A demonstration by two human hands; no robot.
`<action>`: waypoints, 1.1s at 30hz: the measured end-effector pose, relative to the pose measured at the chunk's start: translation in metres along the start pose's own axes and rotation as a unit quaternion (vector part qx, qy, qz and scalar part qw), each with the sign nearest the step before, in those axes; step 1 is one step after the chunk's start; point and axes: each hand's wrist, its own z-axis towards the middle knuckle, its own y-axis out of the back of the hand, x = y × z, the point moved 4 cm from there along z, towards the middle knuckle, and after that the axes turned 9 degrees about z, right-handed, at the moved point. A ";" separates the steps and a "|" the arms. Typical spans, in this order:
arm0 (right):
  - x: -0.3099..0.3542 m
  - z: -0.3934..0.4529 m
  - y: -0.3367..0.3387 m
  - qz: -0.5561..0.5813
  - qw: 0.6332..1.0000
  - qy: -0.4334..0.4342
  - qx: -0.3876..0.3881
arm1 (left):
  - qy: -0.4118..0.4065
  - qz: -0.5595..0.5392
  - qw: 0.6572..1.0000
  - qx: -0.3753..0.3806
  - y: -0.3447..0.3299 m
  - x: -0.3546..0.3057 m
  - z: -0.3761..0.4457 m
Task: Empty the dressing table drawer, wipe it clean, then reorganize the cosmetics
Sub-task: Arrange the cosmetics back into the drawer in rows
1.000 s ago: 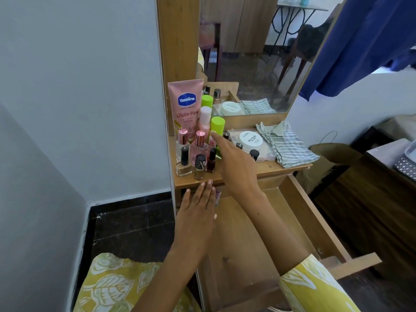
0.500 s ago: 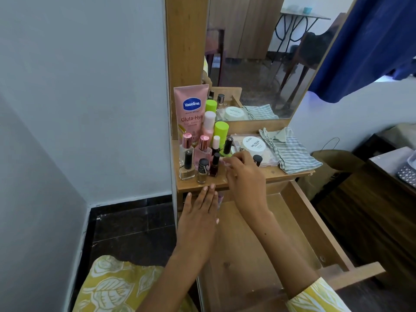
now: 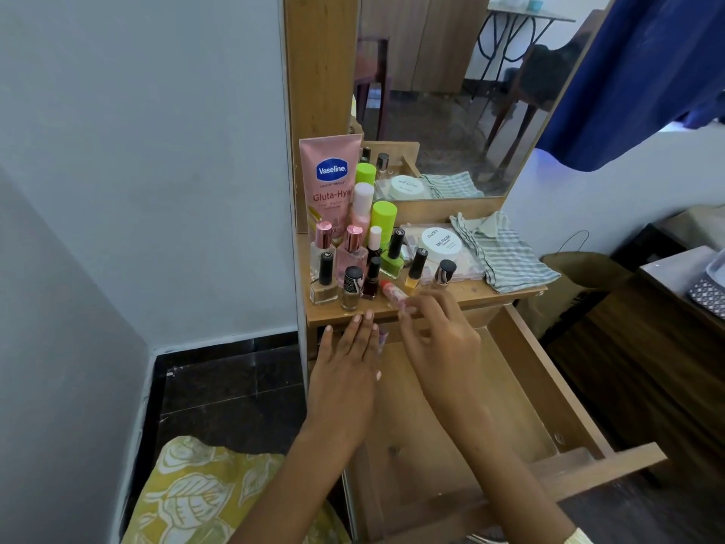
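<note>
The wooden drawer (image 3: 521, 371) stands pulled out below the dressing table top (image 3: 486, 294), its floor bare where it shows. My right hand (image 3: 439, 331) pinches a small pink tube with a red cap (image 3: 392, 292) at the table's front edge. Fingers straight, my left hand (image 3: 347, 363) rests at the table's front lip over the drawer's left side. Several nail polish bottles (image 3: 392, 255) and perfume bottles (image 3: 351, 249) stand on the left of the top, in front of a pink Vaseline tube (image 3: 327, 182).
A white round jar on a clear pouch (image 3: 441, 241) and a striped green cloth (image 3: 502, 251) lie on the right of the table top. A mirror (image 3: 451, 92) rises behind. Dark wooden furniture (image 3: 647, 347) stands right of the drawer; a grey wall is on the left.
My right hand drew back from the green-capped bottles toward the table's front edge and now pinches the small pink tube. My left hand stayed at the front lip.
</note>
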 end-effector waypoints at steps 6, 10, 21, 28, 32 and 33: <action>-0.007 -0.033 0.022 0.054 0.998 -0.033 -0.002 | -0.007 0.003 1.000 -0.013 0.000 0.003 0.000; -0.034 -0.031 0.002 0.000 0.980 -0.165 0.110 | -0.010 -0.021 0.999 -0.029 0.003 0.004 -0.001; -0.082 -0.030 -0.054 -0.038 0.934 -0.285 0.211 | -0.009 -0.031 0.998 -0.046 0.006 0.005 -0.003; -0.091 -0.032 -0.066 0.054 0.924 -0.315 0.211 | -0.008 -0.028 0.999 -0.044 0.004 0.004 -0.003; -0.086 -0.030 -0.070 0.081 0.928 -0.321 0.170 | -0.006 -0.028 0.999 -0.042 0.003 0.004 -0.003; -0.085 -0.031 -0.070 0.084 0.928 -0.322 0.170 | -0.005 -0.028 0.999 -0.042 0.004 0.004 -0.002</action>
